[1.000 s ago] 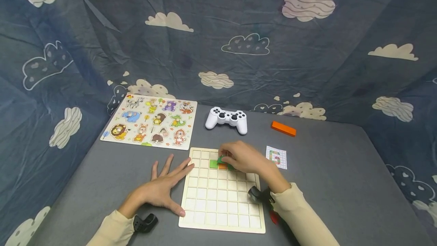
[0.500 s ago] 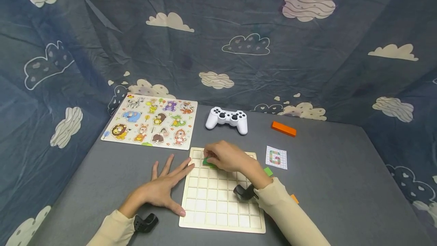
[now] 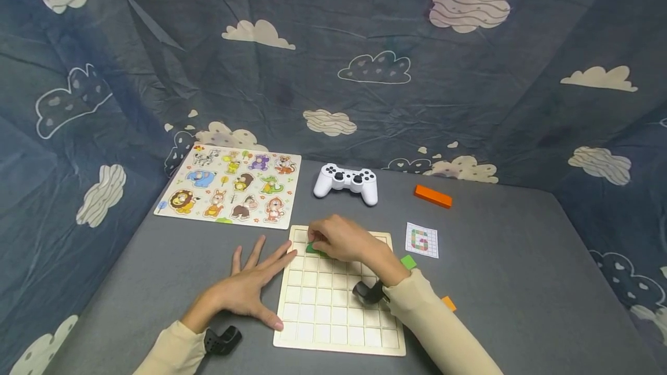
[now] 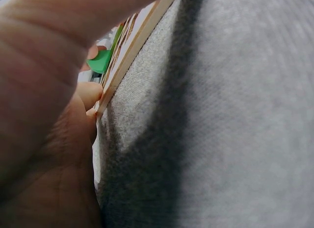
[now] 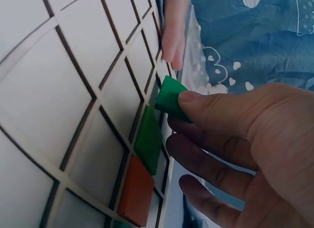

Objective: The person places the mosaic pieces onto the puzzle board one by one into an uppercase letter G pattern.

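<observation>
Tile (image 5: 168, 96), green, pinched by right hand (image 3: 342, 239), left hand (image 3: 251, 286) spread against board (image 3: 323, 296), inset orange tile (image 5: 136, 194) hidden in head view

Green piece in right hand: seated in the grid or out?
Out: in the right wrist view, the right hand pinches the green piece tilted, not flat in the board.

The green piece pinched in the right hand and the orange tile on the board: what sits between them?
In the right wrist view, a green tile lies on the board between the held green piece and the orange tile.
</observation>
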Demonstrator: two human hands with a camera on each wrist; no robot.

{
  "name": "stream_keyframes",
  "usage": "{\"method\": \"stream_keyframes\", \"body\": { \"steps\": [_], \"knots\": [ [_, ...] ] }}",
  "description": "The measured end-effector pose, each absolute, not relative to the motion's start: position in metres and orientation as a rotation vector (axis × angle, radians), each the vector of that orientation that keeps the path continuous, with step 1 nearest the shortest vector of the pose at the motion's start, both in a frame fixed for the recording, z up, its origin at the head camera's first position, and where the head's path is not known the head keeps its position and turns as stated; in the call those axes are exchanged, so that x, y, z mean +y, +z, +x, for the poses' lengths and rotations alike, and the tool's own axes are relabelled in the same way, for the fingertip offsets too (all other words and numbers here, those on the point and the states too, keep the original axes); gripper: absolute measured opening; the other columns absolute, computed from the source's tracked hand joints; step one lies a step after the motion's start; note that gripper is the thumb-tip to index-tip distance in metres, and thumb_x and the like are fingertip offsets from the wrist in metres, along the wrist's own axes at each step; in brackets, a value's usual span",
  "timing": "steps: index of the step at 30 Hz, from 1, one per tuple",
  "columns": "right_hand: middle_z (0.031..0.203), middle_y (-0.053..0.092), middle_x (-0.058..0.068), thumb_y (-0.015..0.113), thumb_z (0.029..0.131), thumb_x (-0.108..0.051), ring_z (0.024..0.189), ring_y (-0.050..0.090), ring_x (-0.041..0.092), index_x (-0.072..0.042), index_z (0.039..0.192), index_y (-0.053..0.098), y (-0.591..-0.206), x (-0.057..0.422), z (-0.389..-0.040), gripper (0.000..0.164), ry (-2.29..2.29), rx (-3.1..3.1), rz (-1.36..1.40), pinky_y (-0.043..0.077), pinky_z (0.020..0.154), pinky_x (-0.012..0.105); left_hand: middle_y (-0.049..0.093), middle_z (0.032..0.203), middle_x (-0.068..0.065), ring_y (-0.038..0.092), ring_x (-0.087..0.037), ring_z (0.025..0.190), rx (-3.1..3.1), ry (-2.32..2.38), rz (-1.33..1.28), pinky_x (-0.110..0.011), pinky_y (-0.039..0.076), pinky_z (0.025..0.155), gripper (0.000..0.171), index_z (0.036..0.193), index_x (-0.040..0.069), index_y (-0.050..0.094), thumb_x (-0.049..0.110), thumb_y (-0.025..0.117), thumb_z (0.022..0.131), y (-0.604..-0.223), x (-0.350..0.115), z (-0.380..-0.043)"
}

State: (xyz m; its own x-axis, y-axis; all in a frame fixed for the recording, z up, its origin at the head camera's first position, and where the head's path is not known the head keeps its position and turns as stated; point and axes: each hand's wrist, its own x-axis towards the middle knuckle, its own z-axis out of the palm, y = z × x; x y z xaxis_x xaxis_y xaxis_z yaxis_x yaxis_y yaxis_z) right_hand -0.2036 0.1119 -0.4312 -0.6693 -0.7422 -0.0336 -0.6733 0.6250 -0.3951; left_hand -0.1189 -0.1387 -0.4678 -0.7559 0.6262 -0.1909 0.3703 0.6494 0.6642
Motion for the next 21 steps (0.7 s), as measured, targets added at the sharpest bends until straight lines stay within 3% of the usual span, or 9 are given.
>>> {"method": "stream_keyframes", "body": {
  "steps": [11,21],
  "knots": [
    [0.083,0.063,-0.007,0.073,0.092,-0.017,0.074,0.055,0.006,-0.013,0.091,0.071,-0.4341,0.1131,-0.2032,0.004,-0.487,2.657,-1.199,0.049,0.068,0.022,0.002,0.171,-0.006,-0.022,-0.053,0.147,2.467,0.869,0.808,-0.080,-0.023,0.100,0.126,0.162,0.021,0.018,0.058,0.088,0.064,-0.4669,-0.1385,-0.1188],
    [0.091,0.071,-0.004,0.073,0.091,-0.015,0.082,0.062,0.008,-0.016,0.097,0.077,-0.4349,0.1168,-0.2011,0.007,-0.494,2.690,-1.208,0.054,0.075,0.024,0.002,0.170,-0.006,-0.022,-0.052,0.147,2.463,0.874,0.808,-0.079,-0.024,0.099,0.126,0.162,0.021,0.018,0.058,0.088,0.064,-0.4676,-0.1392,-0.1187]
  ]
}}
